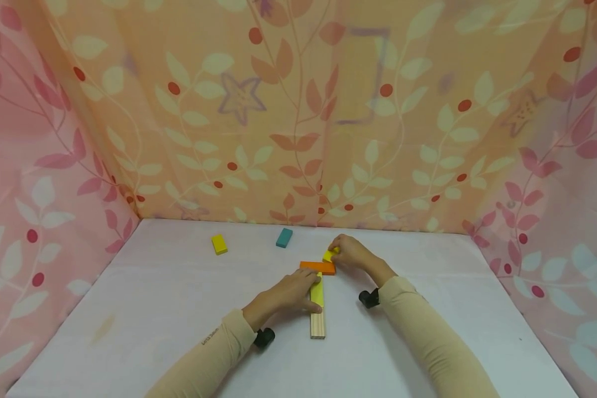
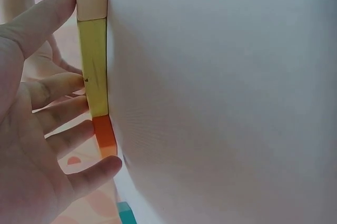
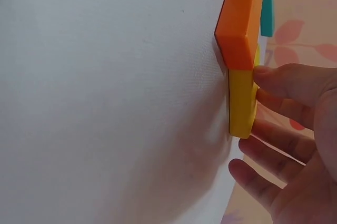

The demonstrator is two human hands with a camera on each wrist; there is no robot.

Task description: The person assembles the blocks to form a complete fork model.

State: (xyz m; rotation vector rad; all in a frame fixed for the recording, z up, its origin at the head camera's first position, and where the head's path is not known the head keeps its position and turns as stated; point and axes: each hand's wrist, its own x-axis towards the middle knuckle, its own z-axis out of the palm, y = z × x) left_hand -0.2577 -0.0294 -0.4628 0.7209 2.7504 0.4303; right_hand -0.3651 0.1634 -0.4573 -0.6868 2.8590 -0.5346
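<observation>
Only tiny unreadable lettering on left sleeve [image 1: 210, 336].

A white tabletop [image 1: 169, 309] is lying under soft, even light. Three fabric walls are enclosing it: the back curtain [image 1: 298, 110] is showing an orange tone with pale leaves and red berries (also faint purple stars), while both side curtains [image 1: 35, 182] are looking pinker.

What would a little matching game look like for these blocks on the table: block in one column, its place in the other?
Blocks:
1. teal block
2. orange block
3. plain wooden block
4. small yellow block

Places:
A. lying alone at far left
B. nearest the person
C. between the two hands
D. alone near the back wall, mid-table

Pairs: 1-D, 2-C, 3-B, 4-A
</observation>
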